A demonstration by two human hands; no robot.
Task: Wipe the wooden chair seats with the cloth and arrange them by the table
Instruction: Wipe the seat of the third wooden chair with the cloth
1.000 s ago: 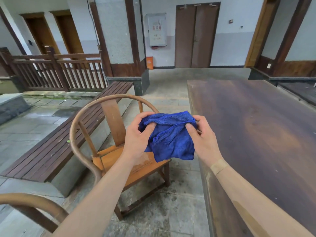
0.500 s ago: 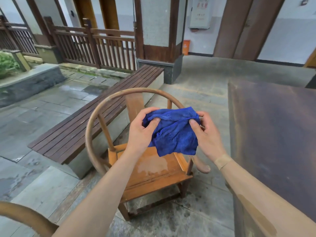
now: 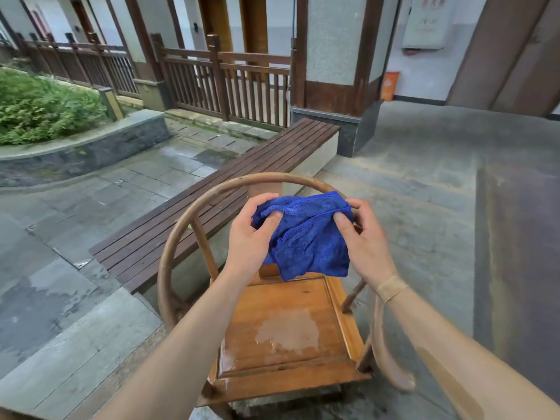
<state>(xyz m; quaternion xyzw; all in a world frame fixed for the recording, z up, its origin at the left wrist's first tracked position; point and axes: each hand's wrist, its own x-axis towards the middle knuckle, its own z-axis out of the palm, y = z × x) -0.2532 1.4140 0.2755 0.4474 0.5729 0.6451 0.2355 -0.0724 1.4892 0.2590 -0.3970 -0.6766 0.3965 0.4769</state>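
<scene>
Both hands, left [image 3: 247,237] and right [image 3: 365,242], pinch the blue cloth [image 3: 306,237] by its top edge, above the chair [image 3: 281,331] seat with a wet patch.

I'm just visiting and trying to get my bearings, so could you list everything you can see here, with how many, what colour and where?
Round-backed wooden chair: one, orange-brown, centre foreground; a wet patch lies on its seat.
Blue terry cloth: one, blue, held above the chair's seat.
Dark wooden table: one, dark brown, right edge.
Slatted wooden bench: one, dark brown, behind the chair, running up to the pillar.
Wooden railing fence: dark brown, across the background.
Green shrubs: green, upper left, in a stone-edged bed.
Stone paved floor: grey, wet in places.
Orange box: one, against the far wall.
Left hand: grips the cloth's left side.
Right hand: grips the cloth's right side.
</scene>
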